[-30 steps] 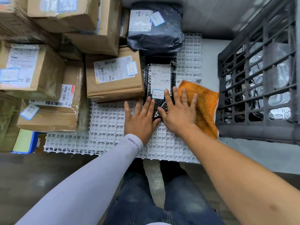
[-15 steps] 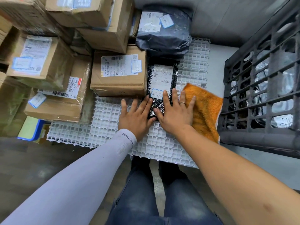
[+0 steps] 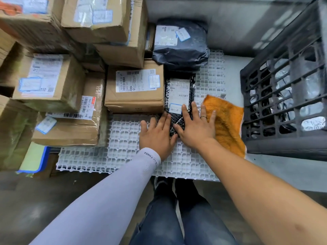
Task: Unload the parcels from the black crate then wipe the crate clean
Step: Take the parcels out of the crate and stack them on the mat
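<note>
Black crate (image 3: 283, 110) at right, silvery parcels showing through its lattice wall.
Orange cloth (image 3: 226, 121) waits beside it for wiping; left hand (image 3: 156, 135) and right hand (image 3: 196, 129), fingers spread flat, press the bubble-wrap parcel (image 3: 178, 98) onto the white grid mat (image 3: 123, 138), likely seating it.

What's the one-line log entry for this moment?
left hand flat on bubble-wrap parcel | right hand flat on it | orange cloth beside | black crate not yet empty
</note>
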{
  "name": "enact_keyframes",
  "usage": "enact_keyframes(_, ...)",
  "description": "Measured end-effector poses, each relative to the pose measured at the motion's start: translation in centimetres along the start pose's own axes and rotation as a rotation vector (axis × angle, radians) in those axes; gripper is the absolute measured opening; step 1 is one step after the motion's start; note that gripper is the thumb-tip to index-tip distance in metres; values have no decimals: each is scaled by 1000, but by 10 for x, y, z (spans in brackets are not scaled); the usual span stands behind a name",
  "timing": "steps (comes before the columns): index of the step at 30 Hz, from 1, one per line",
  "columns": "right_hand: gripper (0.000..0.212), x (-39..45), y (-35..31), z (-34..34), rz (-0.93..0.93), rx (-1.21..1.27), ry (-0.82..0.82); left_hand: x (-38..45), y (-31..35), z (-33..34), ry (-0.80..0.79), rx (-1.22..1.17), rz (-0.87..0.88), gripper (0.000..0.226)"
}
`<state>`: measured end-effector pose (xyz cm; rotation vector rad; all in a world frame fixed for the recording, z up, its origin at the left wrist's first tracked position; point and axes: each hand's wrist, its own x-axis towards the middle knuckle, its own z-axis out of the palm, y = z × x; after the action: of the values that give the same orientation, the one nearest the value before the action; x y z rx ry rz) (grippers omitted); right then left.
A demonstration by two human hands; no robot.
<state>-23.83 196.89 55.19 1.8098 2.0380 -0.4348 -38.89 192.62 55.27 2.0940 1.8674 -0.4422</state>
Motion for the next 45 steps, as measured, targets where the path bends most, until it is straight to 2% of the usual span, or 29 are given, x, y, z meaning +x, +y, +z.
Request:
enact_keyframes(9,71,-25,4,-18,24,5,9,-4,9,-15,-35,-3,96,72)
enact_keyframes(17,67,-50,27,-59,57,15,79,-5,30,-65,80,61,143,69)
enact_keyframes(25,65,-61,54,-107,10,9,176,-11,51,-120,169,68,74,71)
enact_keyframes(31,66,-69,90,-155,-78,17,276,-22,69,-163,260,15,-111,71)
enact_keyframes(38,67,-94,172,-207,-139,101,364,-30,158,-214,364,-84,-225,72)
enact_keyframes(45,66,-115,296,-213,-89,130,382,-30,285,-238,470,-124,-125,70)
